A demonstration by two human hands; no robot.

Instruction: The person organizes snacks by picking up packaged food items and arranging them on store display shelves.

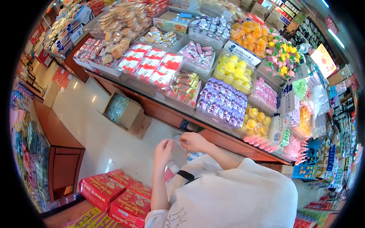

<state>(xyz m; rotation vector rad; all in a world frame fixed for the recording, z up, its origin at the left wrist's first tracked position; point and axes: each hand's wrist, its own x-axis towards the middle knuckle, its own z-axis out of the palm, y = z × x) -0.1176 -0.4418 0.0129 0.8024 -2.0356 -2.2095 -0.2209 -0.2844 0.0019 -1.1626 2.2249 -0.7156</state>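
My left hand (164, 150) is raised in front of my body, its fingers bent toward the other hand. Close to it on the right, my right hand (194, 142) is curled, with thumb and fingertips near each other. Something thin and clear may lie between the two hands, but it is too faint to tell. Both hands hang over the aisle, short of the wooden display counter (159, 109). Nearest on that counter are a tray of purple printed packets (221, 102) and yellow jelly cups (256, 122).
An opened cardboard box (122, 112) sits on the floor against the counter. Red gift cartons (104, 188) are stacked at lower left, beside a wooden cabinet (67, 159). Red-and-white packets (152, 64), yellow sweets (233, 69) and bagged pastries (122, 25) fill the counter bins.
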